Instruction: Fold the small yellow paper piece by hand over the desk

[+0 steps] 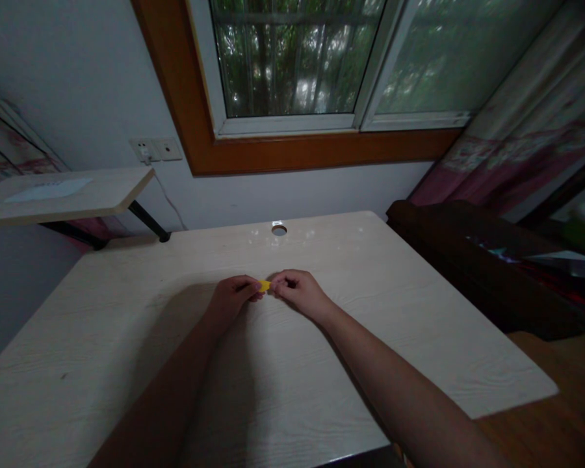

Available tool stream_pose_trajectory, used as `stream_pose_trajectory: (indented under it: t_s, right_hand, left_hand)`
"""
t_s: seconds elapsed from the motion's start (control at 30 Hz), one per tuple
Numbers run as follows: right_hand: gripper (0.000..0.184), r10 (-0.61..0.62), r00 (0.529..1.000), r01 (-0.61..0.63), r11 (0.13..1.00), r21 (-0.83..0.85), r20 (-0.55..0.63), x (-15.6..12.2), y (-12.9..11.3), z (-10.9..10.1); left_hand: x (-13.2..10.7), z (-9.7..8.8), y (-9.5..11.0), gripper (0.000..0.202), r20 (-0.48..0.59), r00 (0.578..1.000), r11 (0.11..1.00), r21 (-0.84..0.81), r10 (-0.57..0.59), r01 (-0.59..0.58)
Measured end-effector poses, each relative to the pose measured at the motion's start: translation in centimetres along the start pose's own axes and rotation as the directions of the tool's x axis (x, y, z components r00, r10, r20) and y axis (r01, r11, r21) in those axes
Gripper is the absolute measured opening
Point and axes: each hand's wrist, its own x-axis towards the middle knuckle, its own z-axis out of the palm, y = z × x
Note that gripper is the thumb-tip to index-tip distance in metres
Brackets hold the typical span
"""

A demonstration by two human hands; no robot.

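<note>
A small yellow piece is pinched between my two hands, over the middle of the pale wooden desk. It is too small and too much covered by fingers to tell its kind. My left hand grips its left end between thumb and fingers. At its right end, the fingertips of my right hand are closed on it. Both hands are close to the desktop, their fingers curled in.
Behind the hands is a round cable hole in the desk. A raised shelf with a paper sheet stands at the back left. Wall sockets, a window and a curtain lie beyond; dark wooden furniture stands at right.
</note>
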Motion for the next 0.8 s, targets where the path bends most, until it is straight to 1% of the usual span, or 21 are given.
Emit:
stream_pose_trajectory:
  t_s: [0.1, 0.23, 0.47, 0.67, 0.8]
  right_hand:
    - [0.017, 0.007, 1.000, -0.007, 1.000, 0.026, 0.011, -0.03, 0.00, 0.04]
    - [0.015, 0.015, 1.000, -0.015, 0.999, 0.042, 0.004, 0.01, 0.08, 0.09]
    - [0.015, 0.054, 0.998, -0.053, 0.998, 0.043, -0.029, 0.17, 0.31, 0.11]
    - [0.013, 0.094, 0.995, -0.091, 0.992, 0.090, -0.028, 0.27, 0.22, -0.12]
    - [0.013, 0.111, 0.993, -0.106, 0.989, 0.106, -0.042, 0.30, 0.08, -0.16]
  left_hand:
    - [0.02, 0.10, -0.27, 0.022, -0.025, 0.999, 0.997, -0.066, -0.042, 0.040]
    - [0.05, 0.25, -0.34, 0.020, -0.039, 0.998, 0.993, -0.114, -0.049, 0.044]
    - [0.16, 0.08, -0.39, 0.026, 0.003, 1.000, 0.992, -0.126, -0.023, 0.023]
    - [0.04, -0.13, -0.11, 0.034, -0.007, 0.999, 0.997, -0.065, 0.044, -0.044]
    - [0.21, -0.09, -0.34, 0.031, -0.004, 0.999, 0.999, -0.009, 0.054, -0.054]
